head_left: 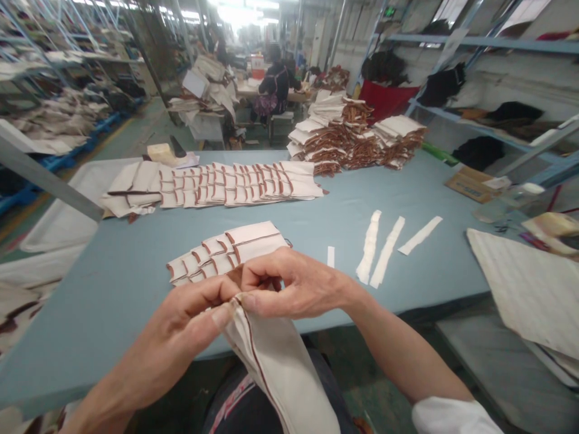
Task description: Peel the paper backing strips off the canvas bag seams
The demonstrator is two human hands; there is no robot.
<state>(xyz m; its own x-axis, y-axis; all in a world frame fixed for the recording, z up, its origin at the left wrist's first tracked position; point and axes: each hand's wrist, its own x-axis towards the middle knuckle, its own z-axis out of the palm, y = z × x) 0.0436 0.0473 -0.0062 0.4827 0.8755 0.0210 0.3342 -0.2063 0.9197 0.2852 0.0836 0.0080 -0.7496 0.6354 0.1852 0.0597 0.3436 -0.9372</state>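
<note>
Between my two hands hangs a cream fabric piece [289, 361] with a dark brown seam line running down its length. My left hand [194, 319] pinches its upper end between thumb and forefinger. Close against it, my right hand [289, 283] pinches the same end, fingers curled. The lower part of the piece drapes over my lap, past the table's front edge. Just beyond my hands, a short overlapping row of similar cream pieces with brown edges [257, 235] lies on the blue table [325, 217].
Farther back lies a longer row of cream pieces [235, 184]. Tall stacks with brown edges [335, 132] stand at the far side. Pale strips [371, 247] lie to the right, near a cardboard box [473, 184] and a cream board [529, 289]. A person [275, 81] sits in the background.
</note>
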